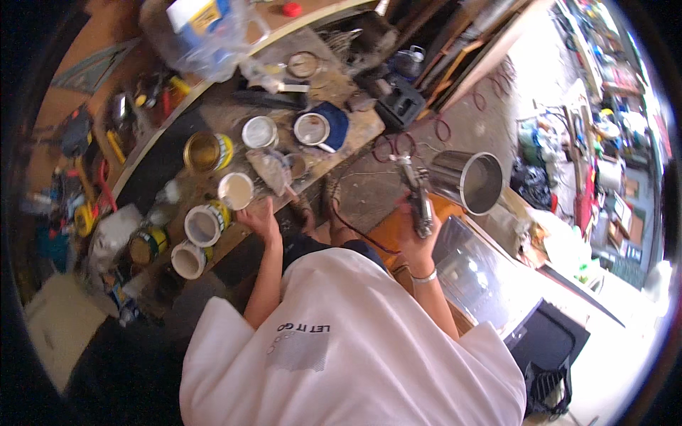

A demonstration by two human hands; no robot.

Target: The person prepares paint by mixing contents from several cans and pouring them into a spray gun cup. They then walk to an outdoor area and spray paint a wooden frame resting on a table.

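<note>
A metal spray gun (421, 206) is right of centre, gripped in the right hand (418, 241). The left hand (261, 220), left of centre, is by a cream-filled cup (235, 192); blur hides whether its fingers pinch anything. Upper left, a yellow-labelled can (208, 151) stands on the tabletop (364, 129). Dark lettering (312, 329) marks the white shirt (369, 355), lower centre.

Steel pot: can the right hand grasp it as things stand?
Probably not: the right hand is occupied with a metal tool, though the steel pot is close by.
</note>
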